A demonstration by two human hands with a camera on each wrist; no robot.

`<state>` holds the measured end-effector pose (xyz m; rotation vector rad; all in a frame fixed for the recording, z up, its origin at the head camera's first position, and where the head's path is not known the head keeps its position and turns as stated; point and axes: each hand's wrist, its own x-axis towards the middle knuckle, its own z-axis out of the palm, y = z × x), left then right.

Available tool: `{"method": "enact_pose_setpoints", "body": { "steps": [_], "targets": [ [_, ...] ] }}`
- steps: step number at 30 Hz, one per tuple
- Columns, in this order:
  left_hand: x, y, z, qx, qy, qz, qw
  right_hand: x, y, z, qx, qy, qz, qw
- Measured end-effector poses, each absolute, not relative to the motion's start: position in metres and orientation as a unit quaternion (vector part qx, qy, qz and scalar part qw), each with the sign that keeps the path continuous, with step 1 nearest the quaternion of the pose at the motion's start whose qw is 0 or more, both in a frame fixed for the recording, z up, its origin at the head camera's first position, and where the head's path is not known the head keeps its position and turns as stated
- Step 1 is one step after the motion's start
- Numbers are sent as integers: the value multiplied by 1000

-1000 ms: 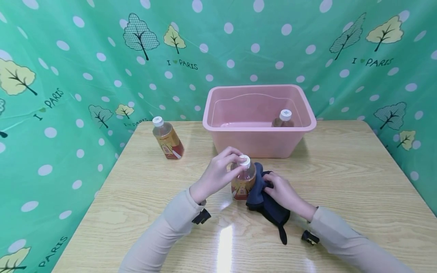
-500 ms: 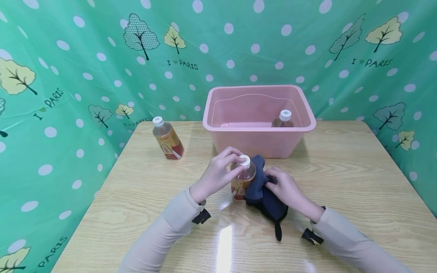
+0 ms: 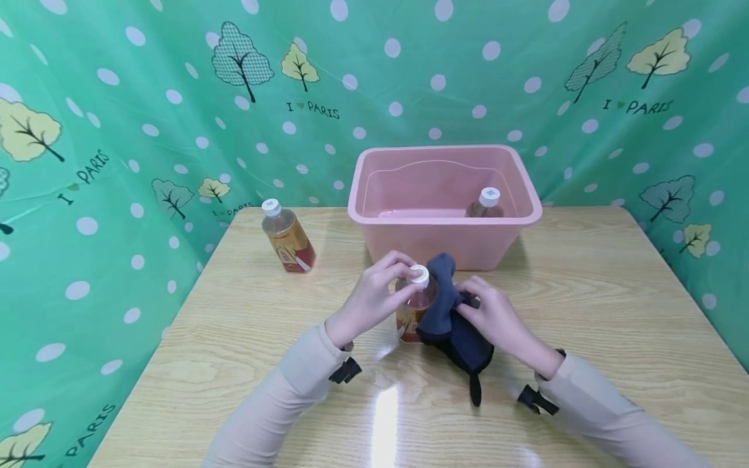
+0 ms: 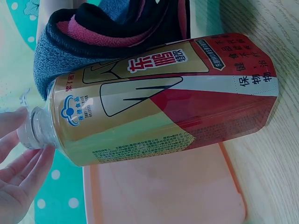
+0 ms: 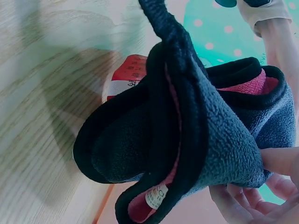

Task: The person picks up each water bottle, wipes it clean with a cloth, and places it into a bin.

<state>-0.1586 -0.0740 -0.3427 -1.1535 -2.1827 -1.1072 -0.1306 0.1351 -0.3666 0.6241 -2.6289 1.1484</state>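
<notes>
A drink bottle (image 3: 409, 318) with a gold and red label stands upright on the table, just in front of the pink bin. My left hand (image 3: 377, 292) grips its white cap from above, thumb and fingers around it. In my right hand (image 3: 493, 317) is a bunched cleaning cloth (image 3: 437, 311), dark blue with pink inner sides, black edging and a hanging loop. The cloth lies against the bottle's right side. In the right wrist view, thumb and fingers pinch the folded cloth (image 5: 224, 135), which hides most of the bottle there. The left wrist view shows the bottle's label (image 4: 163, 98) closely.
Behind the hands stands the pink bin (image 3: 433, 242), with a white-capped bottle (image 3: 489, 203) in its right part. Another bottle (image 3: 289, 239) with the same kind of label stands at the table's back left. A green patterned curtain (image 3: 316, 162) hangs behind the table (image 3: 234, 338).
My right hand has shifted slightly right, while the cloth's upper end has slid up along the bottle's right side toward the bin. The left hand has stayed on the cap.
</notes>
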Motion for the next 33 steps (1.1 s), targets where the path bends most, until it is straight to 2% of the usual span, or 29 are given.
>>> {"method": "enact_pose_setpoints", "body": {
  "steps": [20,33],
  "targets": [
    [-157,-74,-340,-416,-789,-399,214,-135,135,-381,227,-890,378,115],
    [-158,-74,-341,-414,-790,-399,211,-137,135,-399,211,-902,370,74]
  ]
}}
